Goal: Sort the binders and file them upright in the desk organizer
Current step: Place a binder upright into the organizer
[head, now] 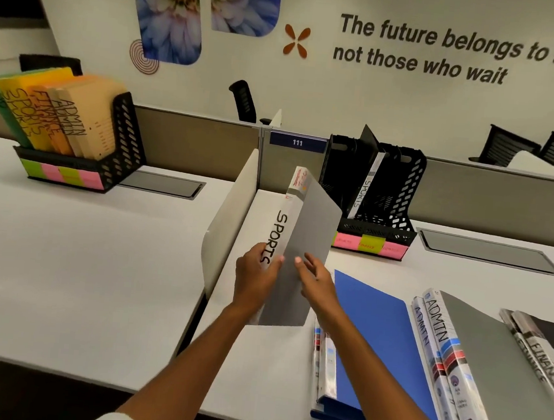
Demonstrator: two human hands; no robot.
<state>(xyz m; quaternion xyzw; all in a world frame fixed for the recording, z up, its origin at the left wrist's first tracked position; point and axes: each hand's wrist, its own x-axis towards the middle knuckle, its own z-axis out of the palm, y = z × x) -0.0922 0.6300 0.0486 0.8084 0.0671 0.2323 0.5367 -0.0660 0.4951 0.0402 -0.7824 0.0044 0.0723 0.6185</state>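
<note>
White counter under a wall reading "The future belongs to those... not those who wait". From the left I see a rack of folders marked SPORTS, FINANCE, ADMIN. My left hand grips the spine of a grey SPORTS binder, held upright; my right hand rests flat on its cover, fingers loose. Beyond, the organizer holds one SPORTS binder. Blue binder, ADMIN binders and FINANCE binders lie unfiled, so I judge it barely started.

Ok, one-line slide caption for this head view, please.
Left hand grips an upright grey SPORTS binder, right hand open against its cover, before the black desk organizer.
</note>
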